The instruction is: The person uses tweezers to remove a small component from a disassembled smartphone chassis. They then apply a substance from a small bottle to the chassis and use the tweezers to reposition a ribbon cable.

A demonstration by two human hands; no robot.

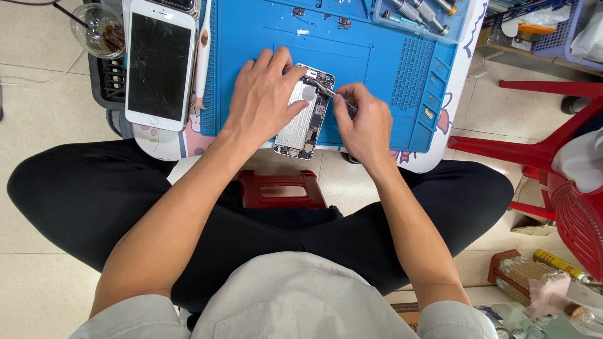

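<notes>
Opened phone [306, 119]: one, back shell with its inner parts showing, lying on the near edge of the blue mat [402, 75], its lower end just past the mat's rim. It sits under and just right of the left hand [267, 94], directly left of the right hand [364, 122].

Left hand: flat, fingers spread, pressing down on the phone's left half.

Right hand: fingers closed on a thin metal tool [330, 92], likely tweezers; the tip touches the phone's upper right corner.

Second phone [158, 63]: one, white, cracked screen up, well left of the left hand, off the mat.

Glass [100, 28]: one, beyond that phone's far left corner.

Screwdrivers [421, 12]: several in a tray, far beyond the right hand; exact count cannot be told.

Red stool [282, 188]: one, below the table edge, between the knees.

Open room: bare mat right of and beyond the right hand; a narrow strip of mat left of the left hand.
</notes>
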